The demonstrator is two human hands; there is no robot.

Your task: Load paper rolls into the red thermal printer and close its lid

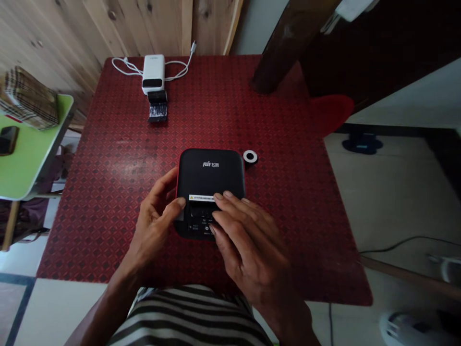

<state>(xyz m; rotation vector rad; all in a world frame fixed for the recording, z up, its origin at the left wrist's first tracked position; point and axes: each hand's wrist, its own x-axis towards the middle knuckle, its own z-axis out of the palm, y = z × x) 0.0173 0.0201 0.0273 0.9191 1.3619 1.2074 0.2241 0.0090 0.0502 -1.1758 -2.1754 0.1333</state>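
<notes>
A squarish black device with rounded corners, a red side edge, a white logo, a warning sticker and a small panel of buttons lies on the red patterned table. My left hand grips its left side, thumb on the top face and fingers along the edge. My right hand lies over the lower right part, fingers stretched out across the end of the sticker and thumb tip at the button panel. That hand hides part of the buttons. Close to the device's upper right corner sits a small white ring with a dark centre.
At the table's back left lies a white power bank-like block with a white cable and a black strap-like piece. A dark post stands at the back right. A green table holds a plaid box.
</notes>
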